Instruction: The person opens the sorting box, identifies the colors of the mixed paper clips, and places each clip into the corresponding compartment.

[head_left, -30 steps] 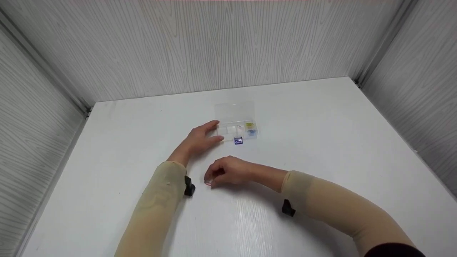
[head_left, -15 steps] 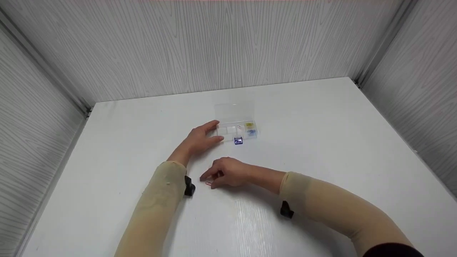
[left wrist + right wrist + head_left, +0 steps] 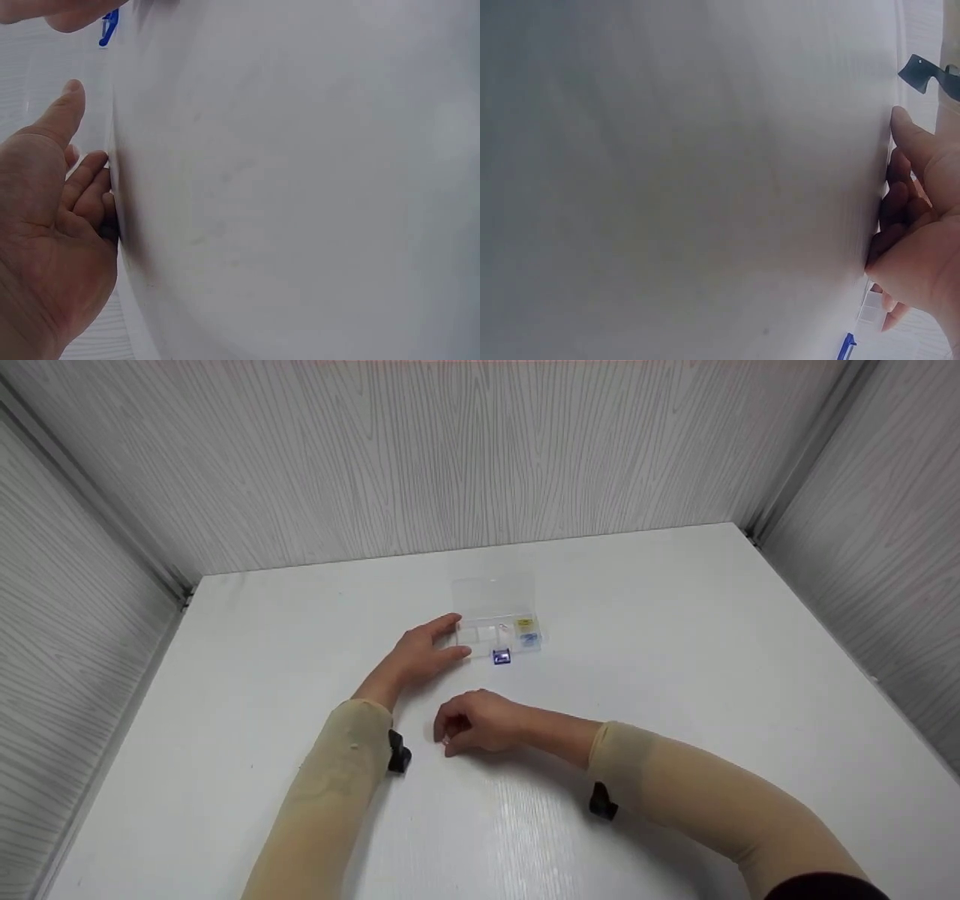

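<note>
My left hand (image 3: pixel 424 651) holds the left end of a clear compartment box (image 3: pixel 484 617), thumb at the front edge and index finger at the back. The box's lid (image 3: pixel 493 594) is raised at the back. Low over the white table, my right hand (image 3: pixel 484 721) has its thumb and index finger drawn together around a small red wire paper clip (image 3: pixel 446 741), mostly hidden by the fingertips. In the right wrist view the other fingers (image 3: pixel 894 202) curl under, close to the tabletop. Yellow pieces (image 3: pixel 524 625) and blue pieces (image 3: pixel 529 640) lie in the box's right compartments.
A blue latch (image 3: pixel 501 657) stands at the front of the box. Grey wood-grain panels (image 3: pixel 480 457) enclose the white table (image 3: pixel 675 660) at the back and sides. Black camera mounts (image 3: pixel 399 752) sit on both wrists.
My right thumb and index finger first spread over the red paper clip on the table, then drew together around it. The left hand and the box have stayed in place.
</note>
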`<state>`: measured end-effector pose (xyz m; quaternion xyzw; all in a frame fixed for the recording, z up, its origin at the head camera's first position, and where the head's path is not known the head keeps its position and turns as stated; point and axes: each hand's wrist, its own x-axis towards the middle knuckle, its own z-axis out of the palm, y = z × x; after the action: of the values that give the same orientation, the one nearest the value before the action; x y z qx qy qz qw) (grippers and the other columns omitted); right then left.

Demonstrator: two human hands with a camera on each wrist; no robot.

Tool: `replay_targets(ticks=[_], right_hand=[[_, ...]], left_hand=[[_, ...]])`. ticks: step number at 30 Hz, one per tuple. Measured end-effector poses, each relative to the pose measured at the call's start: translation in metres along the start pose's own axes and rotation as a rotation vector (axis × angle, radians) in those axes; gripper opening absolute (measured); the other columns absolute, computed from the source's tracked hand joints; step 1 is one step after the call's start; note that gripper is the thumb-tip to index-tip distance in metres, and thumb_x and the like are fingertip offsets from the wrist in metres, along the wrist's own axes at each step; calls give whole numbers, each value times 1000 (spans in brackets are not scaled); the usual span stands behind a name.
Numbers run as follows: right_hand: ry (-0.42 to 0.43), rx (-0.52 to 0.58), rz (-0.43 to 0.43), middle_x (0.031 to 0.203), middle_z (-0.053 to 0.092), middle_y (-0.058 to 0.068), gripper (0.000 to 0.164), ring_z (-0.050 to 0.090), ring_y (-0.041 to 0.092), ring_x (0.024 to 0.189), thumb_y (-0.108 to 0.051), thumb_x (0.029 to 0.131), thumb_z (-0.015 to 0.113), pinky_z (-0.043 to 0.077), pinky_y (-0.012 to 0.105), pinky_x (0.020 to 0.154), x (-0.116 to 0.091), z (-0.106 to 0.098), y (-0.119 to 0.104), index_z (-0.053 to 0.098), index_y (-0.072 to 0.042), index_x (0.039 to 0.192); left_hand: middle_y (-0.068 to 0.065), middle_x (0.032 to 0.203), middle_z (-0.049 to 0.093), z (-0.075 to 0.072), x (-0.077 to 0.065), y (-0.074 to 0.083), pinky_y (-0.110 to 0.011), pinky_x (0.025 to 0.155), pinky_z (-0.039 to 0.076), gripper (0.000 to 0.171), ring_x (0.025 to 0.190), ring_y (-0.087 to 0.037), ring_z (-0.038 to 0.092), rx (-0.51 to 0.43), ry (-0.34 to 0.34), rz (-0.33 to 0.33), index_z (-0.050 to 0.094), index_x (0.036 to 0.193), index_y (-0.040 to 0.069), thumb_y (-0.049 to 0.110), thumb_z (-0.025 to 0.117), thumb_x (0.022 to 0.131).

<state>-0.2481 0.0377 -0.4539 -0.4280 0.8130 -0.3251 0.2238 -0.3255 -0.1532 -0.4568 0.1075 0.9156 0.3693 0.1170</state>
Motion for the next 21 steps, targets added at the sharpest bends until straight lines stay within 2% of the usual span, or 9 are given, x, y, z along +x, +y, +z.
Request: replay_targets(ticks=[5,9,15,21], right_hand=[[52,89,25,81,68,-12,13,59,2,79,-15,89,88,50,21,76,-2,-2,2,79,-12,97],[70,111,10,81,72,-12,9,60,0,76,-13,89,88,50,19,76,-3,-5,3,81,-12,94],[48,107,8,84,75,-10,7,60,1,77,-11,91,85,51,20,77,-6,-10,5,83,-11,97],[26,51,0,85,75,-13,5,61,2,79,-15,94,83,53,21,79,-14,-15,8,83,-12,98]], left_hand=[[-1,164,47,-1,-1,-1,-46,128,22,73,158,-26,31,1,3,31,40,166,24,45,68,102],[-1,164,47,-1,-1,-1,-46,128,22,73,158,-26,30,-4,3,32,40,166,24,45,68,102],[-1,166,45,-1,0,0,-48,128,22,73,158,-28,30,14,3,15,40,166,24,45,68,102],[0,166,45,0,0,-1,-48,128,22,73,158,-28,30,17,10,18,41,165,24,46,69,102]])
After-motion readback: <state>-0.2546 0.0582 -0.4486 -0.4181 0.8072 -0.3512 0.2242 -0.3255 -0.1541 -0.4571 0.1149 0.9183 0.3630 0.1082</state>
